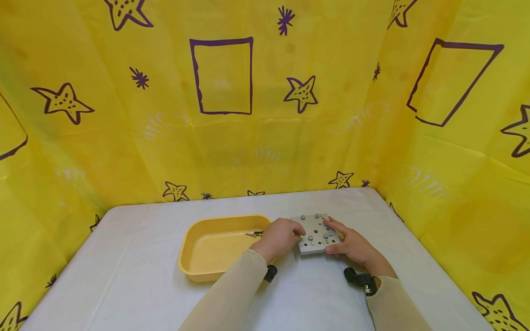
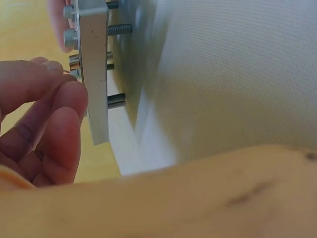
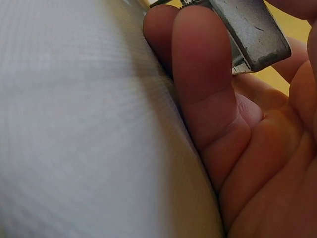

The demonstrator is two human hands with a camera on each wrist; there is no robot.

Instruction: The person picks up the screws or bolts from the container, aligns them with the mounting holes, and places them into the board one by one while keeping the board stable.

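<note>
A grey metal plate (image 1: 316, 231) with several holes and bolts stands slightly raised over the white table. My right hand (image 1: 352, 246) grips its right side, thumb at the front edge and fingers on the top; in the right wrist view, curled fingers (image 3: 203, 64) lie beneath the plate (image 3: 257, 37). My left hand (image 1: 283, 236) is at the plate's left front, where thumb and fingertips (image 2: 72, 96) pinch a small bolt (image 2: 75, 74), partly hidden by them. Threaded bolt ends (image 2: 120, 29) stick out of the underside in the left wrist view.
To the left sits a yellow tray (image 1: 198, 262), its right end partly behind my left hand and forearm. Loose bolts (image 1: 254, 234) lie inside it. The white tablecloth (image 1: 136, 257) covers the table, with yellow patterned curtains (image 1: 265, 138) behind and at both sides.
</note>
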